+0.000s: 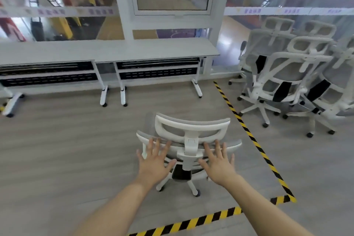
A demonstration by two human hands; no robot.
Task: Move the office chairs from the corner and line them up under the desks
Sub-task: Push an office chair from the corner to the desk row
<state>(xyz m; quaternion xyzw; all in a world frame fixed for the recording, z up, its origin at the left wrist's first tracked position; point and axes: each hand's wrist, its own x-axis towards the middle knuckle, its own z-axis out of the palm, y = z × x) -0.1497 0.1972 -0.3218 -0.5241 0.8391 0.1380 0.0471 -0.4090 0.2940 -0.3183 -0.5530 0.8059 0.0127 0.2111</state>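
Observation:
A white office chair [191, 132] with grey mesh back and headrest stands on the floor in front of me, its back toward me. My left hand [156, 161] lies with spread straight fingers against the left part of the backrest top. My right hand [218, 161] does the same on the right part, beside the headrest post. Two grey-topped desks [115, 50] on white wheeled legs stand in a row along the window wall ahead. Several more white chairs [287, 74] are crowded together in the right corner.
Yellow-black hazard tape [249, 134] on the wooden floor marks off the corner zone and runs along the floor near me. Bare floor lies between the chair and the desks. Glass walls and a white window frame [172, 13] stand behind the desks.

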